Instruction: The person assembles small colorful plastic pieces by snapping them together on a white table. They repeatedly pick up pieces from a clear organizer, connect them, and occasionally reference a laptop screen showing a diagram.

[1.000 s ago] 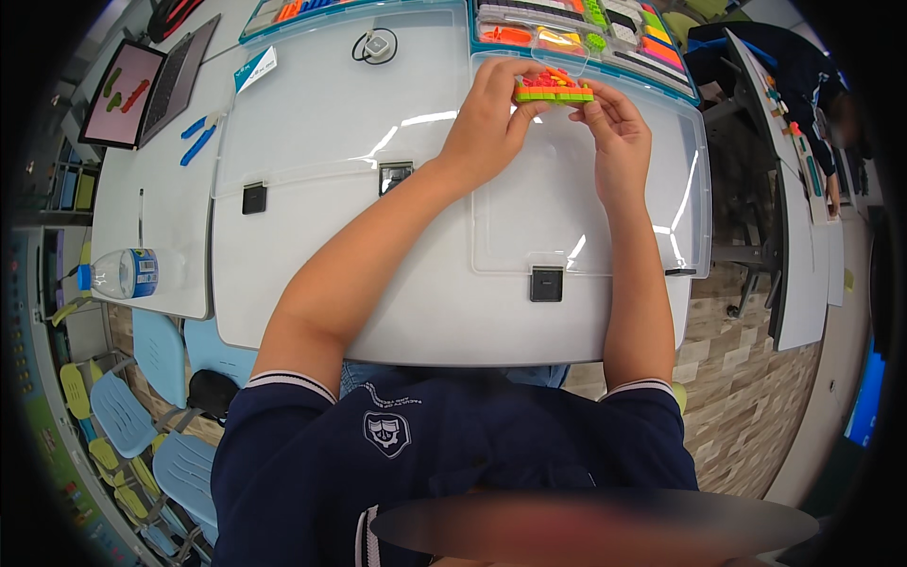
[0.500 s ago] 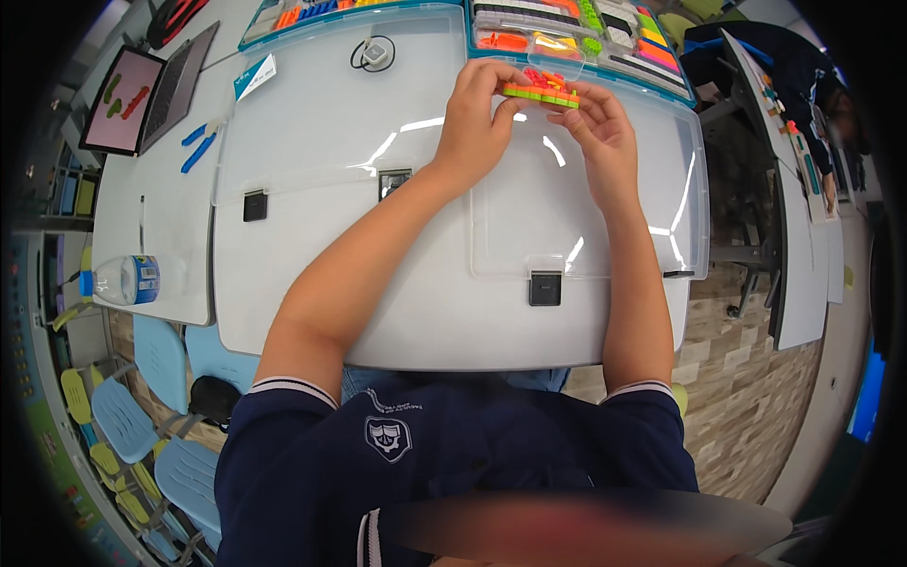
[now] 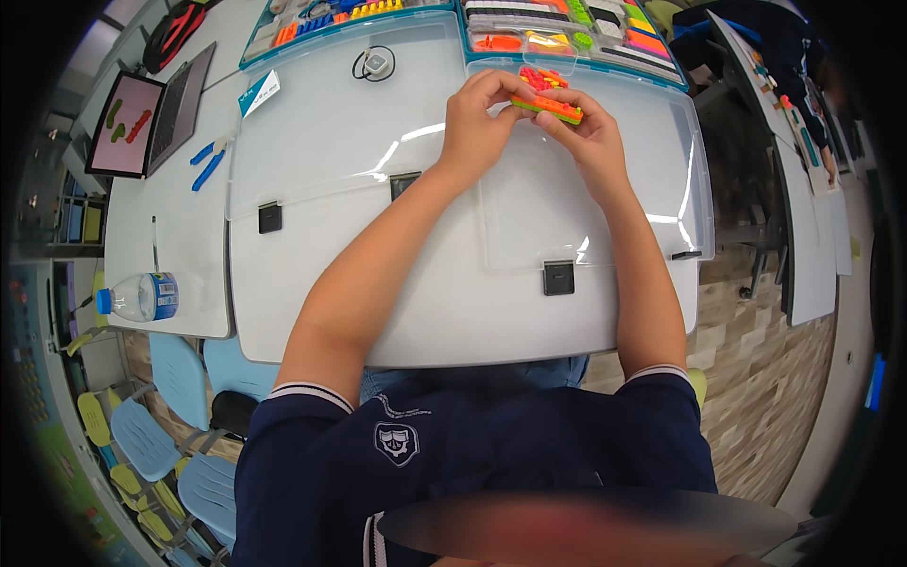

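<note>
Between my two hands, over the clear lid, is an orange-and-green toy building beam (image 3: 559, 109), a narrow bar with orange on top and green below. My left hand (image 3: 480, 118) pinches its left end between thumb and fingers. On its other end, my right hand (image 3: 593, 134) closes with the thumb in front and the fingers behind. Just beyond the beam lies a cluster of small red connector pieces (image 3: 541, 77), partly hidden by my left fingers.
A clear lid (image 3: 321, 142) with black latches spreads across the table below open teal parts boxes (image 3: 567, 33). To the left are a laptop (image 3: 142, 123), blue-handled pliers (image 3: 206, 165), a pen and a water bottle (image 3: 142, 297). A small white device with a cable (image 3: 377, 63) rests on the lid.
The beam has tilted, its right end now lower, and its orange face shows more. My right fingers have closed further around it. The whole view has shifted slightly.
</note>
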`<state>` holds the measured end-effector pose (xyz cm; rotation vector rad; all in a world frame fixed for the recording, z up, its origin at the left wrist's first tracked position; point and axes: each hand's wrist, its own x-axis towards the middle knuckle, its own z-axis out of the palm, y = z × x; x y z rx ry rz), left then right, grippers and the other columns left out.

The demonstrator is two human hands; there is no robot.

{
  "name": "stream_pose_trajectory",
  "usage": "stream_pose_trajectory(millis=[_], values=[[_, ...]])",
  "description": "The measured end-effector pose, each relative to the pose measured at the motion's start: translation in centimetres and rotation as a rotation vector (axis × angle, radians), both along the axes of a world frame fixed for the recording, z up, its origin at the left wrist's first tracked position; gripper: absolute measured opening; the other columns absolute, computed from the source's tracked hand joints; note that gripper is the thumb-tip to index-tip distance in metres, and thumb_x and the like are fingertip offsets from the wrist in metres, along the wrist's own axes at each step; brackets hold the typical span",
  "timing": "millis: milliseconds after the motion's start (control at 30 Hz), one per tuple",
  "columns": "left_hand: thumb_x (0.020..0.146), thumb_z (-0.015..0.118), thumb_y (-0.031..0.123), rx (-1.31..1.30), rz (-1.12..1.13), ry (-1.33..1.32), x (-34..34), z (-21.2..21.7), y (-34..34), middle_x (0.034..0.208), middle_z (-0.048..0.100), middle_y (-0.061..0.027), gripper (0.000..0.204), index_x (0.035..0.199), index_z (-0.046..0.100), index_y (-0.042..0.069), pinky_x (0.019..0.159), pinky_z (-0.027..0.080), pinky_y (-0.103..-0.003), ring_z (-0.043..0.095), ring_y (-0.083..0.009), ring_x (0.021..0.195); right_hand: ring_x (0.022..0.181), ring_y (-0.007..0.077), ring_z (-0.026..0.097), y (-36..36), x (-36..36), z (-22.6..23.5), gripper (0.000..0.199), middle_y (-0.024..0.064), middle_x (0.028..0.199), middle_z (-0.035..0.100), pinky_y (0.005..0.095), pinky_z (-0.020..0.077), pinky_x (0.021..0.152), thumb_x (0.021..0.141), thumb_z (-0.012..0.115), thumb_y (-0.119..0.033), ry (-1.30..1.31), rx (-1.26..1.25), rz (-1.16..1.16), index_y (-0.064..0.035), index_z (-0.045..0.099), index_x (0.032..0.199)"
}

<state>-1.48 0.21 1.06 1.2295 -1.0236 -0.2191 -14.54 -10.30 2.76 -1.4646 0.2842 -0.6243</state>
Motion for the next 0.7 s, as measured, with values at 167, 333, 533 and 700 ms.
stream_pose_trajectory(millis=[167,333,533,700], values=[[0.08,0.062,-0.012,-0.083,-0.132,0.268,0.7,0.5,0.0,0.101,0.068,-0.0107,0.019,0.095,0.06,-0.001,0.088,0.055,-0.031,0.068,-0.019,0.095,0.094,0.0168,0.066,1.9,0.6,0.8,0.023,0.0123,0.108,0.064,0.0282,0.0526,0.086,0.088,0.071,-0.009,0.013,-0.063,-0.234,0.0019,0.06,0.105],[0.083,0.061,-0.009,-0.295,-0.054,0.309,7.2,2.7,2.0,0.097,0.07,-0.0146,0.015,0.096,0.06,-0.001,0.088,0.053,-0.032,0.068,-0.0207,0.091,0.096,0.023,0.068,10.3,4.6,1.1,0.022,0.0159,0.103,0.066,0.0312,0.0518,0.087,0.09,0.068,-0.009,-0.292,0.16,-0.19,0.0001,0.052,0.102],[0.082,0.059,-0.009,-0.421,0.312,0.244,18.0,5.3,10.6,0.097,0.07,-0.0151,0.017,0.098,0.062,-0.004,0.084,0.055,-0.033,0.069,-0.0223,0.085,0.09,0.0159,0.062,24.9,11.6,-1.3,0.017,0.01,0.106,0.062,0.0262,0.0492,0.082,0.098,0.057,-0.012,-0.243,0.439,0.072,-0.0048,0.05,0.112],[0.087,0.057,0.0,0.12,0.624,0.193,25.1,6.6,18.1,0.099,0.069,-0.0126,0.021,0.106,0.063,-0.002,0.078,0.056,-0.032,0.068,-0.0205,0.079,0.098,0.0185,0.056,32.6,14.8,-2.4,0.02,0.012,0.111,0.058,0.0293,0.0447,0.089,0.101,0.047,-0.011,-0.154,0.251,0.063,-0.003,0.05,0.119]])
